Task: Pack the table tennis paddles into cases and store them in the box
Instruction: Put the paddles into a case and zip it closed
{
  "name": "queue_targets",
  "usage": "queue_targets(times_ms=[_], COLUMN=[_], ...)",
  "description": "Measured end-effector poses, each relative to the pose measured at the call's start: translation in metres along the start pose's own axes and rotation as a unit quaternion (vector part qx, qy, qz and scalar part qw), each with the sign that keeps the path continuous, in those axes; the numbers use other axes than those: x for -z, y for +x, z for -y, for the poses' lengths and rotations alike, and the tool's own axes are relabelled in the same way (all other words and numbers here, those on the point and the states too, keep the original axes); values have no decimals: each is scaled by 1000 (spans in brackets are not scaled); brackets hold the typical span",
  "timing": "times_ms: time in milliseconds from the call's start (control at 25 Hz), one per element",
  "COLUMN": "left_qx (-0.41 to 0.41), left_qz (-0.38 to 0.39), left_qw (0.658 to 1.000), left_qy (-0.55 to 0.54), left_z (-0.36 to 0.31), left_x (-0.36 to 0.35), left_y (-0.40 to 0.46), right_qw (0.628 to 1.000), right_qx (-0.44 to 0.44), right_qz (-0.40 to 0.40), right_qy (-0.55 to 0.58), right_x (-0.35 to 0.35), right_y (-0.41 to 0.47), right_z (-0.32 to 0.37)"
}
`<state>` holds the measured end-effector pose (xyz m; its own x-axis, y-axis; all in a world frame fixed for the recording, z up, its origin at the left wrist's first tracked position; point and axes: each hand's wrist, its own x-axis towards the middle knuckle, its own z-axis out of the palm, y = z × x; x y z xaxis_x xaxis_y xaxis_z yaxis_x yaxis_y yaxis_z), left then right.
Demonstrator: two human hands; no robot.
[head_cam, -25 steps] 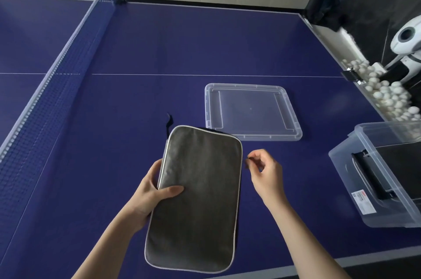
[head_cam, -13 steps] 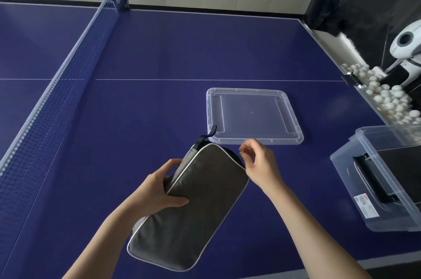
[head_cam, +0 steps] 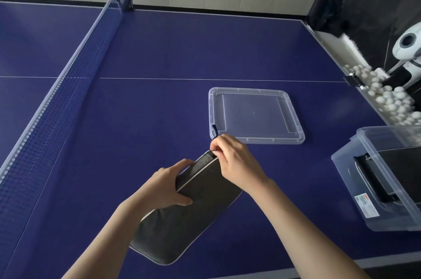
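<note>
Nearest the camera, a dark grey fabric paddle case with pale piping [head_cam: 200,215] was held tilted above the blue table tennis table [head_cam: 159,55], its lower corner towards the table's near white edge. The left hand [head_cam: 168,187] gripped the case's left long edge, thumb across the top face and fingers curled round underneath. The right hand [head_cam: 234,162] was at the case's far upper corner, thumb and forefinger pinched on what seemed to be the zip pull, though the pull itself was too small to make out. A dark loop strap [head_cam: 214,130] stood up just beyond those fingers. Whether a paddle lay inside the case could not be seen.

To the right, a clear plastic storage box [head_cam: 355,187] sat near the table's near right corner, cut off by the frame's right edge; a black case [head_cam: 373,178] lay inside it. Just beyond the hands, a clear flat plastic lid [head_cam: 255,114] rested on the table, apart from the box. Open blue surface stretched left from the case to the dark blue net [head_cam: 68,87] and back to the far edge. Off the table's right edge, a heap of white balls [head_cam: 387,101] lay in a tray, beside a white machine [head_cam: 407,46] partly cropped.
</note>
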<state>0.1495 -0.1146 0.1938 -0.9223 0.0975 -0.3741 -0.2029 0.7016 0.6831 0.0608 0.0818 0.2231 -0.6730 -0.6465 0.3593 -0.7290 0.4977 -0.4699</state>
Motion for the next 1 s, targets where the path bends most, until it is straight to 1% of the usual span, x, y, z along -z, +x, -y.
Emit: queue_targets(times_ms=[80, 120, 200, 280, 320, 400, 480, 560, 640, 760, 1000], left_qx=[13, 21, 33, 49, 59, 74, 79, 81, 79, 70, 57], left_qz=[-20, -31, -50, -68, -78, -100, -106, -104, -103, -92, -35], left_qw=[999, 997, 983, 948, 926, 885, 856, 832, 818, 816, 858], left_qy=[-35, -69, -174, -307, -365, -448, -500, -538, -560, -566, -510], left_z=[4, 5, 10, 15, 17, 22, 26, 29, 30, 26, 13], left_x=[-3, -4, -7, -10, -11, -13, -16, -18, -23, -26, -24], left_y=[-1, -2, -6, -13, -16, -20, -20, -20, -18, -15, 11], right_qw=[1000, 999, 992, 976, 965, 932, 884, 830, 794, 769, 761], right_qx=[-8, -24, -71, -143, -190, -287, -370, -417, -435, -443, -466], right_qz=[-4, -15, -62, -106, -109, -81, -38, 5, 33, 10, -73], right_qy=[12, 32, 79, 123, 146, 205, 284, 370, 423, 461, 445], right_x=[-1, -2, -4, -7, -9, -15, -21, -26, -29, -29, -15], right_y=[1, 1, -3, -15, -23, -38, -50, -59, -64, -70, -90], right_z=[0, -1, -4, -10, -13, -18, -19, -17, -15, -14, -18])
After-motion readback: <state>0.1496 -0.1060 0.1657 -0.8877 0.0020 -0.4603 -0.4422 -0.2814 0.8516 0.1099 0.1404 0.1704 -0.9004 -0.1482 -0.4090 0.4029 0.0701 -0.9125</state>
